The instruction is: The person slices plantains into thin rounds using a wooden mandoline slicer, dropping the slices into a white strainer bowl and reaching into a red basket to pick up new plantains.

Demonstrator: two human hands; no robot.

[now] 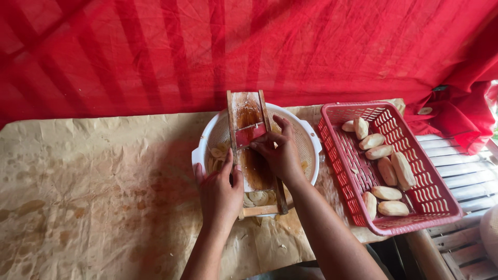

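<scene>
A wooden slicer board (248, 116) with a metal blade lies across a white colander (307, 140). My left hand (219, 192) grips the board's near left edge. On the board's middle my right hand (281, 154) presses down just below the blade; whatever it holds is hidden under the fingers. Pale thin slices (218, 152) lie in the colander under the board, and more slices (258, 197) show near the board's lower end.
A red plastic basket (440, 206) with several peeled pale tubers (402, 169) stands at the right, over the table's edge. Stained brown paper (93, 181) covers the table. A red cloth (207, 46) hangs behind. Wooden slats (467, 176) lie at far right.
</scene>
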